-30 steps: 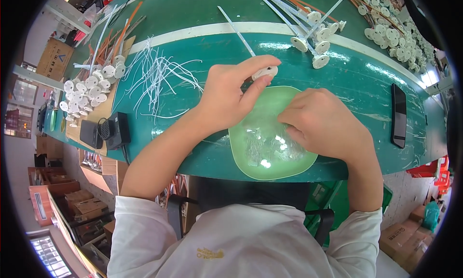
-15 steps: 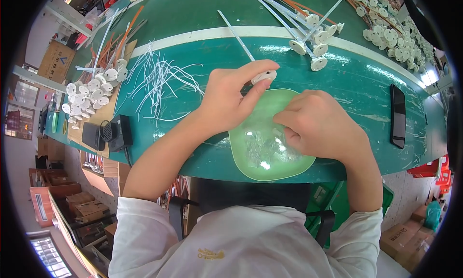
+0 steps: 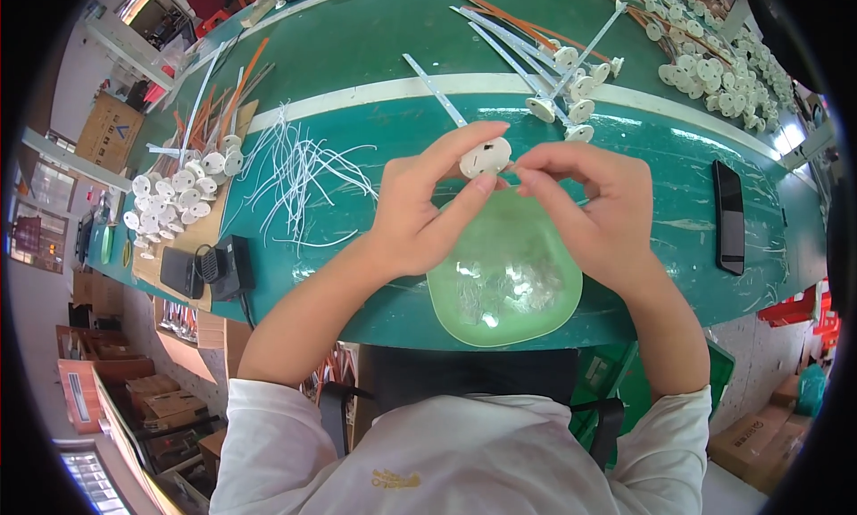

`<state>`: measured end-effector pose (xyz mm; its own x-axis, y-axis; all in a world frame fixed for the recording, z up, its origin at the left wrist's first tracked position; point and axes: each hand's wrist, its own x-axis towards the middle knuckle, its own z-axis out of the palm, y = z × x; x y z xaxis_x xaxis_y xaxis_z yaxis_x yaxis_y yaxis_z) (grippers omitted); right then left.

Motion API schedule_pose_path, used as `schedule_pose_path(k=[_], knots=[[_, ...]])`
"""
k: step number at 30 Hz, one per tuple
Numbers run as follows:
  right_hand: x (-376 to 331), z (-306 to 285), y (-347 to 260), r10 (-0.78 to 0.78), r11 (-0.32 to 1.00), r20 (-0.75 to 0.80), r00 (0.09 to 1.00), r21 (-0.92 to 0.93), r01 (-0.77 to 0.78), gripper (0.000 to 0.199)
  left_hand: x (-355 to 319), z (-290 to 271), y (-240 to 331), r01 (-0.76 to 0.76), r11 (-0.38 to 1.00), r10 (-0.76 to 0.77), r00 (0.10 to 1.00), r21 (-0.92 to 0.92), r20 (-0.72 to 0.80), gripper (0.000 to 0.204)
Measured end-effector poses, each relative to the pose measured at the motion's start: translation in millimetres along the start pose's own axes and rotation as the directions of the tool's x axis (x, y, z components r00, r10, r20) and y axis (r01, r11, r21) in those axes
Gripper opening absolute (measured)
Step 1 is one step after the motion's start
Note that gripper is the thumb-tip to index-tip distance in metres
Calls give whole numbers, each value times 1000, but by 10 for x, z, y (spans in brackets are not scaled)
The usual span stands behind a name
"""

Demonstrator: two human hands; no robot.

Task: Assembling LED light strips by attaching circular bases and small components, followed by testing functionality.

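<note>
My left hand [image 3: 421, 203] grips a white round disc [image 3: 486, 158] with small holes, its face turned up between thumb and fingertips. A narrow pale strip [image 3: 435, 90] runs away beyond that hand and looks joined to the disc. At the disc's right edge, my right hand [image 3: 600, 207] is closed in a pinch; whatever tiny thing sits between its fingertips is too small to name. Below both hands stands a light green dish [image 3: 455, 311] with small clear, shiny bits in it.
Loose white wires [image 3: 299, 180] lie to the left, beside a black adapter [image 3: 230, 267] and a pile of white discs [image 3: 178, 194] with strips. More strips with discs [image 3: 540, 109] lie at the back right. A black phone [image 3: 729, 216] rests on the right.
My right hand has come up out of the green dish to the disc's edge, its fingertips pinched. The disc in my left hand has tilted so its face shows.
</note>
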<state>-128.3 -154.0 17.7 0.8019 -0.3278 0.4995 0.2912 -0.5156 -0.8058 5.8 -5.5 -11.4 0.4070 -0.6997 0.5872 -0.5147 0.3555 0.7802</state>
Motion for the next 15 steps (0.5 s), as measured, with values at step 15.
schedule_pose_path(k=[15], knots=[[-15, 52, -73, 274, 933, 46, 961, 228, -277, 14, -6, -28, 31, -99, 991, 105, 993, 94, -60, 27]])
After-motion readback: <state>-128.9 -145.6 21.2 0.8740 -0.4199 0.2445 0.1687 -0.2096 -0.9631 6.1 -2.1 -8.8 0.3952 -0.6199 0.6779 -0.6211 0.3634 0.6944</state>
